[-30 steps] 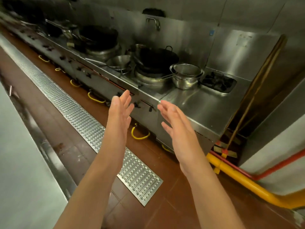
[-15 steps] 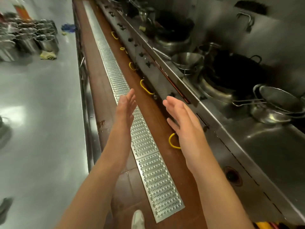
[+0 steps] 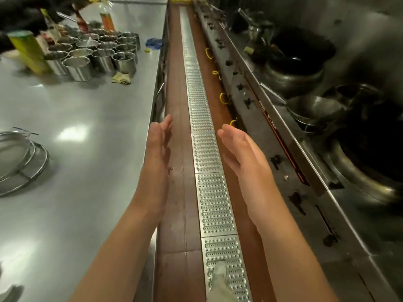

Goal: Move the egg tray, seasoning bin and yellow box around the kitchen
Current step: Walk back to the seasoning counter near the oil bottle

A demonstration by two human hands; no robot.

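1. Left hand point(image 3: 158, 147) and right hand point(image 3: 237, 149) — both at mid-frame, fingers straight, palms turned toward each other across the floor grate point(image 3: 204, 136). Each grip is released and carries nothing.

2. Yellow box point(image 3: 28, 51) — upper left of the frame, standing upright on the counter point(image 3: 87, 149), its long axis vertical, just beside the cluster of steel seasoning pots point(image 3: 93, 55). Whether those pots sit in the seasoning bin cannot be told; no egg tray is identifiable.

3. Governing relation — the box lies up and to the left of both hands, well apart from them. The left hand hangs over the counter edge and is judged the nearer; the right hand is over the floor aisle, on the stove side.

4. Surroundings — bottles point(image 3: 105, 16) behind the pots; a yellow rag point(image 3: 122, 77) and a blue cloth point(image 3: 153, 43) on the counter near them; a wire strainer on a ring stand point(image 3: 19, 158) at the left edge; woks and a steel bowl on the stove line point(image 3: 305, 88) at right.

5. Obstruction — the pots stand between the hands and the box, so a reach would likely pass over or around them.
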